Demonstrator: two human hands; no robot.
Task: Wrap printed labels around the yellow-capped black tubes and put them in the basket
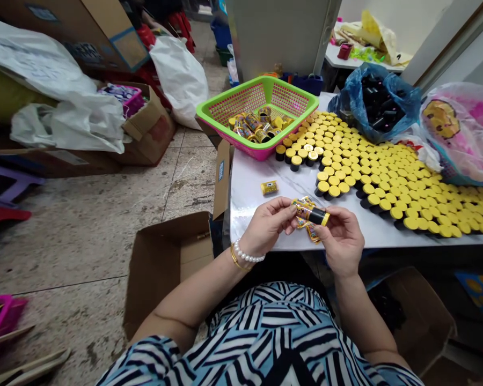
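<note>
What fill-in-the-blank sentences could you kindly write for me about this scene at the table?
The left hand and right hand hold a black bottle with a ____ cap.
The bottles inside the blue plastic bag are ____.
The green basket has a ____ base.
A cardboard box stands open on the ____ beside the table.

Missing words: yellow; black; pink; floor.

This was a small packing workshop: hundreds of yellow-capped black cylindrical bottles [386, 187] covered a white marble-patterned surface [245, 185], with open brown cardboard cartons [165, 268] on the stained tile floor [84, 236].
</note>
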